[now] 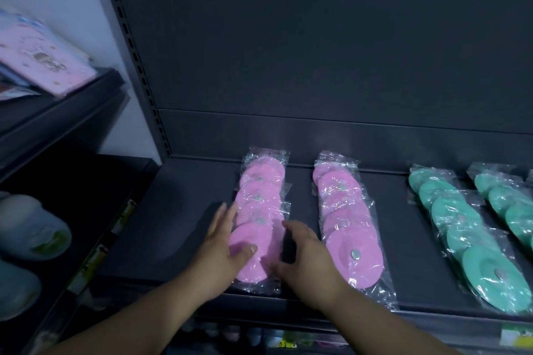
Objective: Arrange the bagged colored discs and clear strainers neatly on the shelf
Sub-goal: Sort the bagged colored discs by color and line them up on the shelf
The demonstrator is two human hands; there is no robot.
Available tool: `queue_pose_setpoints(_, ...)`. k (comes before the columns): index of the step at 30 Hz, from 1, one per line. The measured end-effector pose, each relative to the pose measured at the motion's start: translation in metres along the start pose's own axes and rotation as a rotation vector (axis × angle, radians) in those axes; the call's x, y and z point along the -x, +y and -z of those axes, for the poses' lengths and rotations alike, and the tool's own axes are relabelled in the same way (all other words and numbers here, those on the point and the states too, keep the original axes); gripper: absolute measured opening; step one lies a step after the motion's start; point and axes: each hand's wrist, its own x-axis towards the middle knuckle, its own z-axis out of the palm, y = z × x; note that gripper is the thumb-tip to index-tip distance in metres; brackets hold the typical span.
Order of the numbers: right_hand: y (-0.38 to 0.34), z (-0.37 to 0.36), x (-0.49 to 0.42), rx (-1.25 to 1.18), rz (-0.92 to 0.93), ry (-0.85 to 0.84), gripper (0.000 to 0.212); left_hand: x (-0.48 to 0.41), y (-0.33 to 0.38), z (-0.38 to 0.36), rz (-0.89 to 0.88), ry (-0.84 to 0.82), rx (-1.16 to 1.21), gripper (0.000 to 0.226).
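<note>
On the dark shelf (184,228) lie rows of bagged discs in clear plastic. The left pink row (259,202) runs from the back wall to the front edge. My left hand (222,251) rests flat against its left side, thumb lying on the nearest pink disc. My right hand (305,256) presses against its right side, fingers curled on the shelf. A second pink row (346,219) lies just right of my right hand. Two teal rows (467,233) (510,204) lie further right. No clear strainers are visible.
A slotted upright (135,52) bounds the shelf on the left. Beyond it, another rack holds pink flat packs (40,57) above and pale rounded containers (31,225) below. Yellow price labels (95,256) line that rack's edge. More goods sit below the front edge (259,334).
</note>
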Motion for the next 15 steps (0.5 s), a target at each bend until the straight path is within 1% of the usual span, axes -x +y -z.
queue_pose_setpoints(2, -0.001, -0.002, -0.004, -0.081, -0.066, 0.006, 0.069, -0.002, 0.007, -0.002, 0.105, 0.013, 0.081, 0.088)
queue_pose_setpoints(3, -0.002, -0.004, -0.005, -0.099, -0.087, -0.01, 0.072, -0.001, 0.008, -0.005, 0.129, 0.003, 0.091, 0.087)
queue_pose_setpoints(6, -0.008, -0.01, -0.003, -0.152, -0.114, -0.063, 0.084, 0.004, 0.009, -0.011, 0.14, -0.007, 0.086, 0.083)
queue_pose_setpoints(10, -0.005, -0.015, -0.004, -0.247, -0.122, -0.071, 0.084, 0.007, 0.01, -0.009, 0.09, -0.026, 0.047, 0.08)
queue_pose_setpoints(13, -0.001, -0.015, -0.007, -0.288, -0.137, -0.054, 0.078, 0.007, 0.01, -0.007, 0.038, -0.046, -0.007, 0.074)
queue_pose_setpoints(15, 0.0, -0.014, -0.01, -0.292, -0.152, -0.008, 0.071, 0.005, 0.008, -0.004, 0.018, -0.039, -0.038, 0.074)
